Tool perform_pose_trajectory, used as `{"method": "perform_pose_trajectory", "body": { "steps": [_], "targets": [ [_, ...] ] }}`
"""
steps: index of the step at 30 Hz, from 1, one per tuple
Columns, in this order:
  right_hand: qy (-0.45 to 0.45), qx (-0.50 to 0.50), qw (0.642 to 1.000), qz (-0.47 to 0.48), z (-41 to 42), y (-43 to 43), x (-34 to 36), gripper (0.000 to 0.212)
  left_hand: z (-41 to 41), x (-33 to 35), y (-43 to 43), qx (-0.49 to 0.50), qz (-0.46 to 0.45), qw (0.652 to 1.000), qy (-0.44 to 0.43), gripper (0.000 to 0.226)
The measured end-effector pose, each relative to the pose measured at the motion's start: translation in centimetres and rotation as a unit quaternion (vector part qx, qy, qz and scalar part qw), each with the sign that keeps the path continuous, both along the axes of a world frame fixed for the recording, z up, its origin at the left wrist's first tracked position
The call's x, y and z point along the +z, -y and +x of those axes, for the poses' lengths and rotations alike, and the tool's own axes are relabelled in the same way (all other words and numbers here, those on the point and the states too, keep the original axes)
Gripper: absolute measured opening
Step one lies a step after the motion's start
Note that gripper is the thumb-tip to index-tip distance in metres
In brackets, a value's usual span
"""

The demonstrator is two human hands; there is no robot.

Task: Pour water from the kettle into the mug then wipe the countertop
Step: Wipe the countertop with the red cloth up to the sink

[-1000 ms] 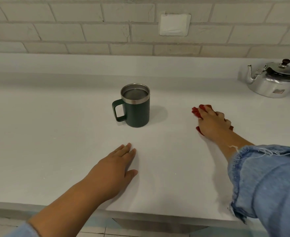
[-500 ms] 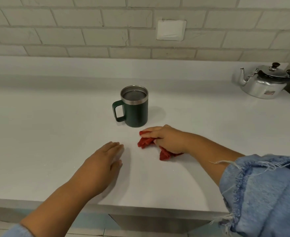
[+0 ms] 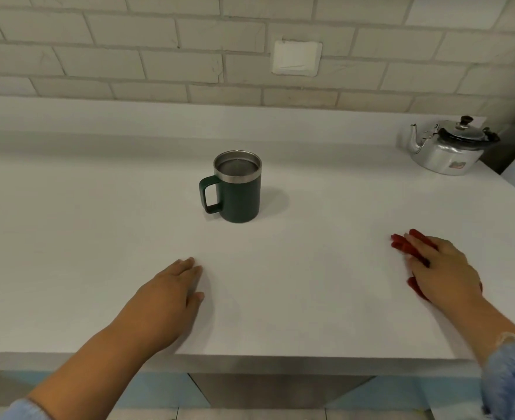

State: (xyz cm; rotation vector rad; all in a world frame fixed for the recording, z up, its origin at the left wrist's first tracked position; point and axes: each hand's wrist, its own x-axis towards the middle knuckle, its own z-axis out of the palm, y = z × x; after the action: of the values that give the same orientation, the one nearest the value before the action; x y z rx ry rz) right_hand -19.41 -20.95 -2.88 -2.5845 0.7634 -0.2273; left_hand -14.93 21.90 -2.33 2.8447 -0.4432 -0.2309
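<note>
Kettle [image 3: 447,150], sticker unreadable, stands well right of the mug [image 3: 241,195]. My right hand [image 3: 444,271] presses the red cloth [image 3: 399,242] flat-fingered; my left hand [image 3: 165,301] lies flat before the mug.

A pale brick wall [image 3: 159,56] is running behind; a white blank plate [image 3: 297,58] is sitting on it; floor tiles [image 3: 250,415] are showing below.

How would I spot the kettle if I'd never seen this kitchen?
Look along the white countertop to its far right corner, below the brick wall. The kettle stands there, well away from the green mug. Unlike the mug, it is squat and silver all over, with a curved spout and a dark knob on top.
</note>
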Motion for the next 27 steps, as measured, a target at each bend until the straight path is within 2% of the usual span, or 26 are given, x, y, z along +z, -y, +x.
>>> {"method": "perform_pose_trajectory", "body": {
  "steps": [6, 11, 12, 13, 15, 16, 18, 20, 22, 24, 25, 27],
  "targets": [
    [-0.070, 0.098, 0.984, -0.131, -0.4, -9.2, -1.5, 0.055, 0.0, -0.2, 0.0, -0.004, 0.020, 1.000, -0.002, 0.056],
    [-0.036, 0.169, 0.980, -0.102, 0.6, -18.3, -1.6, 0.083, -0.2, -0.4, 0.0, -0.007, 0.018, 1.000, 0.000, 0.057],
    [-0.029, 0.179, 0.980, -0.080, 1.2, -19.4, -1.7, 0.080, -0.1, -0.4, -0.1, -0.010, 0.015, 1.000, -0.002, 0.057],
    [-0.011, 0.174, 0.985, -0.010, 2.0, -20.0, -1.6, 0.071, -0.1, -0.3, -0.2, -0.013, 0.011, 1.000, -0.005, 0.057],
    [0.057, 0.124, 0.970, 0.200, 3.3, -19.8, -0.3, 0.050, 0.0, -0.2, -0.5, -0.020, 0.003, 1.000, -0.010, 0.057],
    [0.107, 0.101, 0.953, 0.263, 3.9, -18.8, 0.3, 0.044, 0.0, -0.2, -0.7, -0.024, 0.000, 1.000, -0.011, 0.057],
    [0.155, 0.082, 0.957, 0.231, 5.0, -15.4, 1.6, 0.040, 0.0, -0.2, -0.8, -0.028, -0.005, 0.999, -0.015, 0.057],
    [0.142, 0.063, 0.977, 0.148, 5.5, -11.1, 2.2, 0.039, -0.1, -0.2, -0.8, -0.029, -0.009, 0.999, -0.014, 0.057],
    [0.025, 0.059, 0.997, 0.039, 5.0, -8.1, 1.5, 0.056, -0.1, -0.3, -0.9, -0.031, -0.009, 0.999, -0.012, 0.057],
    [-0.108, 0.075, 0.988, -0.088, 4.3, -7.0, -0.1, 0.086, -0.1, -0.3, -1.0, -0.034, -0.009, 0.999, -0.014, 0.058],
    [-0.128, 0.087, 0.979, -0.132, 4.2, -7.1, -0.9, 0.094, -0.2, -0.4, -1.0, -0.035, -0.008, 0.999, -0.015, 0.058],
    [-0.119, 0.094, 0.976, -0.156, 5.0, -8.3, -1.7, 0.094, -0.2, -0.5, -1.1, -0.037, -0.007, 0.999, -0.014, 0.058]
  ]
}}
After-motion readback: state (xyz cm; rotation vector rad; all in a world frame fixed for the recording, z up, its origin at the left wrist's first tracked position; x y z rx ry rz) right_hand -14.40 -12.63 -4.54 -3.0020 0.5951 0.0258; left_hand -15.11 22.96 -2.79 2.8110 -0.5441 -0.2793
